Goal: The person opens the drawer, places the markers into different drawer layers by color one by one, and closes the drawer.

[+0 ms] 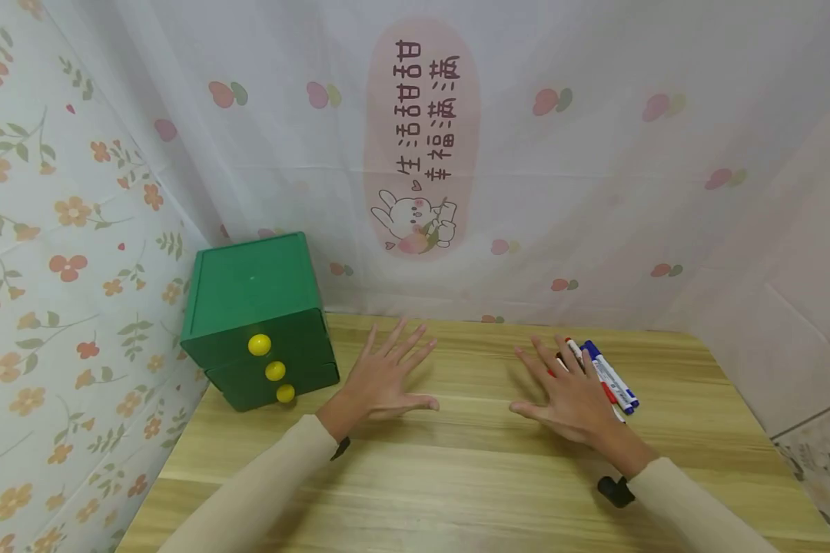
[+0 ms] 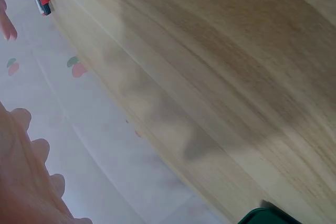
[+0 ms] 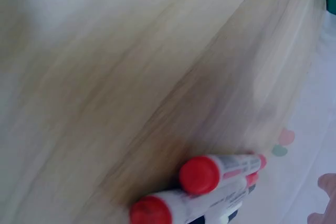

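My left hand (image 1: 380, 382) hovers over the table with its fingers spread and holds nothing. It is to the right of a green drawer cabinet (image 1: 256, 288) that has three round yellow knobs (image 1: 274, 371). Also spread and holding nothing, my right hand (image 1: 569, 395) is over the table's right part, overlapping a bunch of markers (image 1: 612, 380) in the head view. Blue and red ones show there, partly hidden by the hand. From the right wrist, red-capped white markers (image 3: 202, 175) lie piled together, with dark-capped ones beneath.
The wood-grain table (image 1: 456, 476) meets a white printed curtain (image 1: 595, 207) along its back edge. A flowered cloth (image 1: 55, 322) hangs at the left, close to the cabinet. Pale cloth (image 1: 788, 307) borders the right side. Each wrist wears a dark strap.
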